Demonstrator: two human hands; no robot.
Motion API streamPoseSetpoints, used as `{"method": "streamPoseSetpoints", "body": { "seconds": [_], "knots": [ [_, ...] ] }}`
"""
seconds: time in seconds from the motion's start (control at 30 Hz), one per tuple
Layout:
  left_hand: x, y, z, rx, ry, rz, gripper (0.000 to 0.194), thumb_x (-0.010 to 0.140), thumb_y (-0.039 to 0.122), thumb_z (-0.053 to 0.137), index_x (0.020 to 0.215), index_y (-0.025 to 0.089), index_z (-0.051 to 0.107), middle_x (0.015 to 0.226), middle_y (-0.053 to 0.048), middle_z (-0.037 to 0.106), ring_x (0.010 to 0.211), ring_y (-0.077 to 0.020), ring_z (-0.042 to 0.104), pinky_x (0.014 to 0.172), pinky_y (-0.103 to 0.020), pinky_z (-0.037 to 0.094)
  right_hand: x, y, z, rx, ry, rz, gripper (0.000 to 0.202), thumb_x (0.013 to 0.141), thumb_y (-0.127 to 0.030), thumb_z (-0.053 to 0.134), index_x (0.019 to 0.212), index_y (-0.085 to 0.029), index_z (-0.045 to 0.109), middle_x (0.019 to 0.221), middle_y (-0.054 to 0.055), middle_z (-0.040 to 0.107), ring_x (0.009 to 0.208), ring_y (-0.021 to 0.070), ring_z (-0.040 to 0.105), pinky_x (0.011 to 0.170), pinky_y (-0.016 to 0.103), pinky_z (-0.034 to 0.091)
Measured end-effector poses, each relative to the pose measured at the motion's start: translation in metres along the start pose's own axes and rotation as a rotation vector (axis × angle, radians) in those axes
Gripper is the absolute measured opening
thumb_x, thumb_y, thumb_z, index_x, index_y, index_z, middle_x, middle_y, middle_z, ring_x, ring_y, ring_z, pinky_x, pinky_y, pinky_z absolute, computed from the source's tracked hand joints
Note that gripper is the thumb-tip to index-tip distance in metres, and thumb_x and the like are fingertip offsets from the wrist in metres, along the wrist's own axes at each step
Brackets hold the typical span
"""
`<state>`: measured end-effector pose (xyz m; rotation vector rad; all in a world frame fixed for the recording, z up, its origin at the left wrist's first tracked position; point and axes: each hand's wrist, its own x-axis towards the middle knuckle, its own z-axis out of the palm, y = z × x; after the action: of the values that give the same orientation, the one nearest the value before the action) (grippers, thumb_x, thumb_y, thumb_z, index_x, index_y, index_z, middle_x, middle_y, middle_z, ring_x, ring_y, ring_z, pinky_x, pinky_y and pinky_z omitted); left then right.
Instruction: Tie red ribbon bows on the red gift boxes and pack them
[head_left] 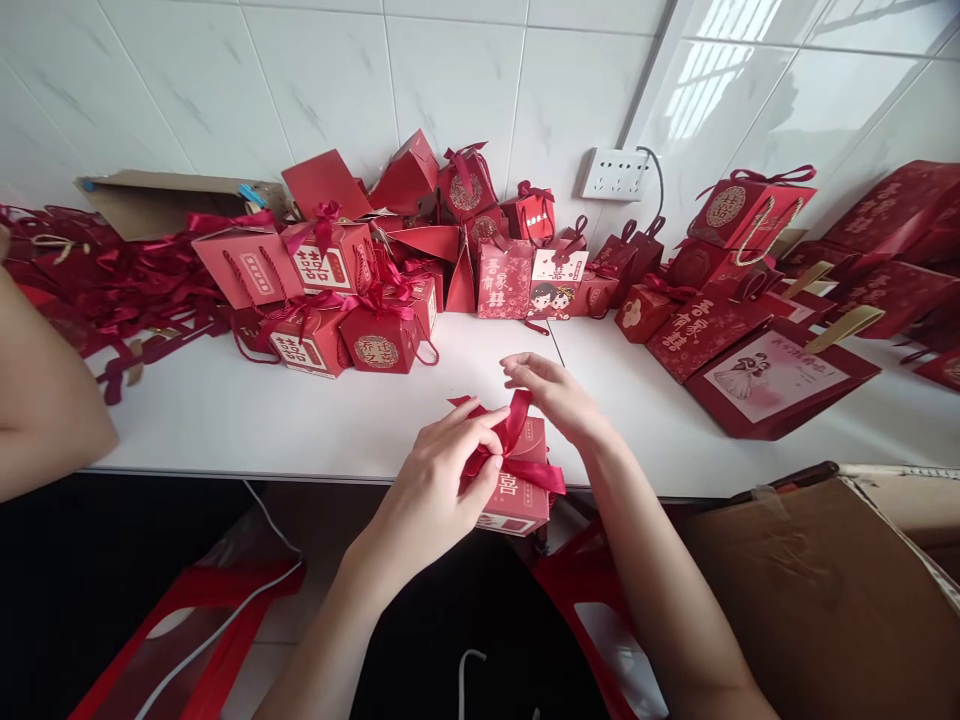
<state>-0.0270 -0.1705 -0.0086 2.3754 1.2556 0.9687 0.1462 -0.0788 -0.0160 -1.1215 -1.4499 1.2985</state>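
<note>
A red gift box (529,515) with white printed characters sits at the table's front edge, between my hands and partly covered by them. Over its top runs a dark red satin ribbon (536,473) with loose ends. My left hand (457,455) is closed in a pinch on the ribbon at the middle of the lid. Just beyond the box, my right hand (553,393) is raised with its fingers stretched out to the left. An upright end of the ribbon stands beside its palm; no grip on it shows.
Finished-looking red boxes with bows (311,335) stand along the wall. Loose ribbons (150,270) lie at the left, near another person's arm (45,390). Red bags (780,375) stand at the right, above a cardboard carton (810,590). A power socket (616,175) is on the tiled wall.
</note>
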Motion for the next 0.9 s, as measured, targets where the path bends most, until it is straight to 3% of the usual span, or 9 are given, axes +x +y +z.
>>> {"method": "streamPoseSetpoints", "body": {
  "seconds": [0.07, 0.2, 0.47, 0.67, 0.9],
  "knots": [
    [0.0, 0.0, 0.0, -0.002, 0.003, -0.001, 0.009, 0.088, 0.018, 0.044, 0.083, 0.021, 0.051, 0.122, -0.006, 0.062, 0.13, -0.0251, 0.043, 0.098, -0.045, 0.046, 0.002, -0.012, 0.001, -0.17, -0.035, -0.067, 0.035, 0.078, -0.05, 0.056, 0.085, -0.017, 0.064, 0.085, 0.002, 0.061, 0.075, 0.0131, 0.054, 0.067, 0.026, 0.04],
    [0.001, 0.0, 0.002, -0.019, 0.041, 0.004, 0.008, 0.088, 0.017, 0.045, 0.084, 0.021, 0.051, 0.122, -0.007, 0.062, 0.129, -0.0257, 0.044, 0.099, -0.046, 0.045, 0.009, -0.029, 0.007, -0.445, -0.348, -0.109, 0.037, 0.079, -0.049, 0.055, 0.068, -0.015, 0.065, 0.059, -0.001, 0.054, 0.054, 0.0093, 0.042, 0.053, 0.025, 0.033],
    [-0.001, -0.001, 0.008, -0.057, 0.123, -0.001, 0.008, 0.087, 0.016, 0.048, 0.086, 0.02, 0.054, 0.113, -0.007, 0.058, 0.116, -0.0202, 0.052, 0.098, -0.038, 0.045, 0.021, -0.03, 0.014, -0.437, -0.514, -0.029, 0.039, 0.076, -0.052, 0.057, 0.063, -0.016, 0.06, 0.054, -0.003, 0.047, 0.051, 0.0081, 0.037, 0.049, 0.024, 0.028],
    [-0.004, -0.001, 0.012, -0.068, 0.175, -0.015, 0.007, 0.086, 0.016, 0.051, 0.087, 0.019, 0.056, 0.108, -0.007, 0.051, 0.111, -0.0196, 0.051, 0.094, -0.034, 0.047, 0.012, -0.028, 0.017, -0.289, -0.475, -0.049, 0.029, 0.078, -0.04, 0.057, 0.062, -0.016, 0.056, 0.061, -0.003, 0.052, 0.058, 0.0085, 0.043, 0.058, 0.023, 0.035],
    [-0.002, 0.002, 0.01, 0.034, 0.23, 0.059, 0.012, 0.086, 0.014, 0.053, 0.09, 0.02, 0.061, 0.093, -0.005, 0.054, 0.097, -0.019, 0.051, 0.086, -0.033, 0.048, 0.014, -0.023, 0.019, -0.298, -0.31, -0.021, 0.028, 0.078, -0.04, 0.056, 0.064, -0.016, 0.056, 0.056, -0.004, 0.048, 0.049, 0.0075, 0.041, 0.048, 0.022, 0.033]
  ]
}}
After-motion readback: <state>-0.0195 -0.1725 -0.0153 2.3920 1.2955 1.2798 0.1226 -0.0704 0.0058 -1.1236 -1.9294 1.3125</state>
